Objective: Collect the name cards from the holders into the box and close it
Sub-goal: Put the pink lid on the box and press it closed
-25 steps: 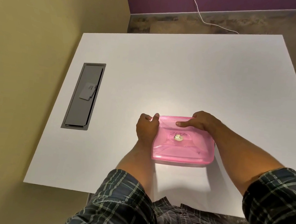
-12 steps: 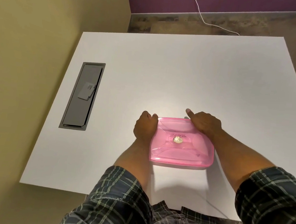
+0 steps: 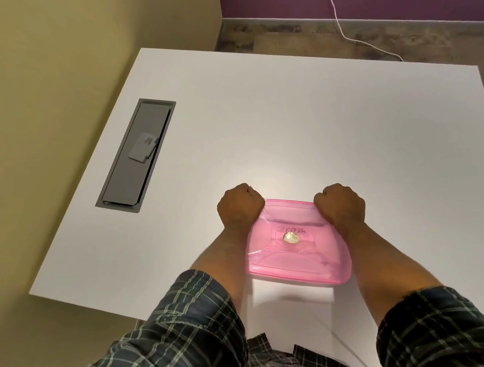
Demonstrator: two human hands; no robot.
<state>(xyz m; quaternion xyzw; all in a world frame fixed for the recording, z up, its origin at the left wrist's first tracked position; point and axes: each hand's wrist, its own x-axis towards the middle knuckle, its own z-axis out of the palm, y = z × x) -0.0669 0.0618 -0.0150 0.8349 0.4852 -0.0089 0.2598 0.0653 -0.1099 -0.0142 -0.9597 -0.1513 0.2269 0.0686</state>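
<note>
**Both hands on the far corners of the closed pink box**

Head view: A white desk (image 3: pixel 300 123) fills most of the picture, with a pink see-through box (image 3: pixel 296 249) lying near its near edge, a little right of the middle. The pink lid is down on the box; there is handwriting on it and a small round pale spot (image 3: pixel 290 237) at its centre. No name cards can be made out through the lid.

The left hand (image 3: pixel 240 205) sits at the box's far left corner, its fingers curled under into a fist, knuckles up, touching the edge of the lid. The right hand (image 3: pixel 341 204) sits at the far right corner in the same way, fingers curled down over the far edge of the lid. Whether either hand actually grips the rim or only presses on it cannot be told, since the fingertips are hidden. Both forearms reach in from the near edge of the desk, with dark checked sleeves (image 3: pixel 198 328) rolled to the elbow.

Near the left edge of the desk a grey cable hatch (image 3: pixel 136 157) is set into the top, with a small pale card (image 3: pixel 142 150) lying on it. Beyond the far edge, a white cable (image 3: pixel 344 34) runs across the floor to a socket on the purple wall.
</note>
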